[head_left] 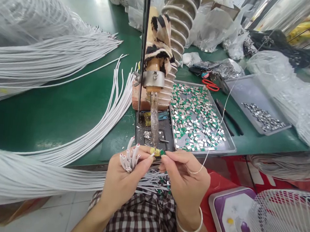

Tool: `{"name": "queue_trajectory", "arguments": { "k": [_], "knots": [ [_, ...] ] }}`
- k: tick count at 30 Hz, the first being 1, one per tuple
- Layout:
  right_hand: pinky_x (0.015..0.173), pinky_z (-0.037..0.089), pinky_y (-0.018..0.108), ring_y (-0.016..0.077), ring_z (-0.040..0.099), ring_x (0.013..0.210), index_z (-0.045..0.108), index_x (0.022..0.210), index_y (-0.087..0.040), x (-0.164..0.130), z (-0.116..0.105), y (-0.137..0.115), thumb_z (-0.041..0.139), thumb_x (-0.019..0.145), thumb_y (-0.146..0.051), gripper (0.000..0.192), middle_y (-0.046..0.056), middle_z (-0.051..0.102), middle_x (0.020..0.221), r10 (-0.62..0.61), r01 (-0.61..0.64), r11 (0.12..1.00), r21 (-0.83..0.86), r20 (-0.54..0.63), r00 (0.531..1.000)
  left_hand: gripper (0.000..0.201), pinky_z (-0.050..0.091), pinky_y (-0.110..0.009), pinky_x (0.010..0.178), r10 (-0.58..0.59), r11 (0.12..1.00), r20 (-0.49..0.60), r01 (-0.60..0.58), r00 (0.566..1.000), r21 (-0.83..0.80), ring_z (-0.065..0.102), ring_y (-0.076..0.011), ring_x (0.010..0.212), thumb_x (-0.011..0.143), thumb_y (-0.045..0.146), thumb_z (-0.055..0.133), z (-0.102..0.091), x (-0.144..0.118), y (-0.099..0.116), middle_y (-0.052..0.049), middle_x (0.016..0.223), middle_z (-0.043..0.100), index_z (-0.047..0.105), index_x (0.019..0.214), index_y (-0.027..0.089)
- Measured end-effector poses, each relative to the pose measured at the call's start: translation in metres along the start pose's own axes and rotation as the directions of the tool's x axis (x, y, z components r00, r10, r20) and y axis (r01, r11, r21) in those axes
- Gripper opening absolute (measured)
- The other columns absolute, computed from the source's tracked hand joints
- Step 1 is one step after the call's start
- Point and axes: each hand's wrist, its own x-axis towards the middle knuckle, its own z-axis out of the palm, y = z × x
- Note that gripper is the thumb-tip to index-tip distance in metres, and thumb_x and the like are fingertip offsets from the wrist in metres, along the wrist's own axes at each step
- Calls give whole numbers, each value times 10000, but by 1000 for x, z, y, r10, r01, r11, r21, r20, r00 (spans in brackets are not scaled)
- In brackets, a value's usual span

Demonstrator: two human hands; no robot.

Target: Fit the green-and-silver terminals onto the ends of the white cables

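Observation:
My left hand [125,179] is closed around a bunch of white cables [129,159], whose cut ends stick up above the fist. One cable end is pinched between its thumb and forefinger, pointing at the soldering iron tip. My right hand [185,177] pinches a tiny green connector board [162,152] with thumb and forefinger. A thin solder wire [220,123] runs down across its fingers from above. Both sets of fingertips nearly meet just below the clamped soldering iron [154,121], beside a small yellow piece [156,152]. Whether cable and board touch is too small to tell.
On the right, a grey tray [231,147] holds many green-and-silver connectors; beyond lies another tray [236,90] with metal parts. Pliers [228,118] and red scissors [210,85] lie nearby. A ribbed hose [177,32] rises behind the iron. Cable bundles [88,139] spread left; a fan [289,219] stands lower right.

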Motion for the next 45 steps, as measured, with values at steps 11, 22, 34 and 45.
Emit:
{"name": "queue_trajectory", "arguments": {
  "k": [11,22,34,45],
  "knots": [
    [493,592,195,105,688,522,746,915,-220,-3,3,-1,712,829,-52,192,-16,735,696,-12,12,1000,6,6,1000,240,575,-208,736,31,999,26,-30,999,-35,733,-132,784,858,81,652,-1,1,5,26,866,812,750,703,236],
    [559,613,210,113,712,618,736,983,-224,-6,3,1,702,860,-83,190,-15,752,762,-124,124,988,-97,2,992,242,555,-169,720,71,997,37,-72,997,10,728,-96,740,856,62,618,-2,2,10,52,878,812,708,700,222],
    [908,644,245,146,768,969,724,1077,-162,-1,0,-5,620,926,-29,226,63,796,1031,-463,444,794,-415,59,884,226,547,-166,684,33,999,10,-33,999,7,722,-95,725,842,78,646,-5,7,10,62,869,811,704,680,226],
    [869,666,308,168,767,932,736,1078,-202,4,3,-10,615,927,-37,254,50,795,1008,-480,440,774,-455,32,877,249,554,-175,728,1,1000,19,0,1000,-23,726,-99,744,849,75,643,-6,11,16,60,855,807,711,661,224]
  ]
}}
